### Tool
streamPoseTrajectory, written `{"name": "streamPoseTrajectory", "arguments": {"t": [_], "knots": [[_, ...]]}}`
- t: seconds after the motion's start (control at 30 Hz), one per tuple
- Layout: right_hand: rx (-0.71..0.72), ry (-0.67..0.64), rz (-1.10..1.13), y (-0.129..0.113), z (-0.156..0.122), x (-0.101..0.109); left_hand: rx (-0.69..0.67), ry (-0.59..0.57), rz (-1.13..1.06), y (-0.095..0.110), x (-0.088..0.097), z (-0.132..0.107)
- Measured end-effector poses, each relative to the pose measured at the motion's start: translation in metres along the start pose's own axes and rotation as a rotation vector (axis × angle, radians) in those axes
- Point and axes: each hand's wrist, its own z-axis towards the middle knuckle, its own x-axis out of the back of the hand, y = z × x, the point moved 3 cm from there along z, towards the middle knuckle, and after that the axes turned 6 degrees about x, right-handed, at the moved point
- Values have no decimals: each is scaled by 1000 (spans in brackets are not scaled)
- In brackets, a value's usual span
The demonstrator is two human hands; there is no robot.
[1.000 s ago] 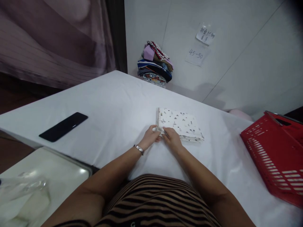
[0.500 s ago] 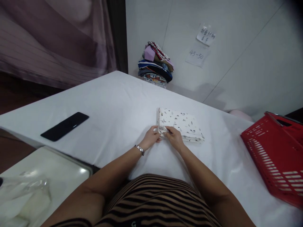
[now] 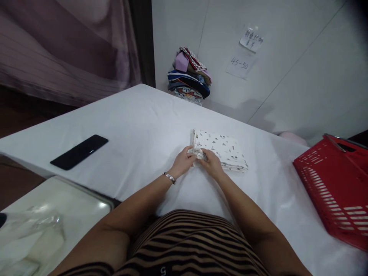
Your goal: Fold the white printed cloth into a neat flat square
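Note:
A white cloth [image 3: 222,145] with small dark printed figures lies folded into a rectangle on the white-covered table [image 3: 138,119]. My left hand [image 3: 183,161] pinches the cloth's near left corner, its thumb and fingers closed on the edge. Just to the right, my right hand [image 3: 212,162] grips the same corner, thumb on top and fingers curled round the near edge. The layers between the two hands are bunched and partly hidden by my fingers.
A black phone-like slab [image 3: 79,152] lies on the left. At the right stands a red plastic basket [image 3: 330,184]. Folded clothes [image 3: 189,76] are stacked beyond the far edge, against the wall. A white surface with clear plastic wrapping [image 3: 37,234] is at lower left.
My left fingers have shifted slightly upward along the cloth's corner. My right hand stays closed on it, and the folded cloth keeps its place.

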Motion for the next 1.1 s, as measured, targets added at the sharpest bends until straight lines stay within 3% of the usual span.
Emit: {"name": "streamPoseTrajectory", "arguments": {"t": [0.13, 0.23, 0.47, 0.57, 0.77, 0.93, 1.1], "knots": [[-53, 47, 112, 6, 4, 7, -1, 188, 426, -5, 10, -2], [-73, 72, 141, 6, 4, 9, -3, 147, 652, -8, 5, -3], [-33, 66, 85, 4, 2, 4, 19, 73, 774, -3, -10, 4], [-12, 69, 59, 2, 2, 5, 35, 115, 669, -5, -6, 7], [88, -15, -68, -7, -2, 1, 281, 58, 0, -21, -6, 7], [130, -51, -139, -13, -7, -6, 258, 55, -342, -21, -15, 3], [89, -40, -174, -14, -8, -9, 261, 55, -440, -17, -14, -3]]}}
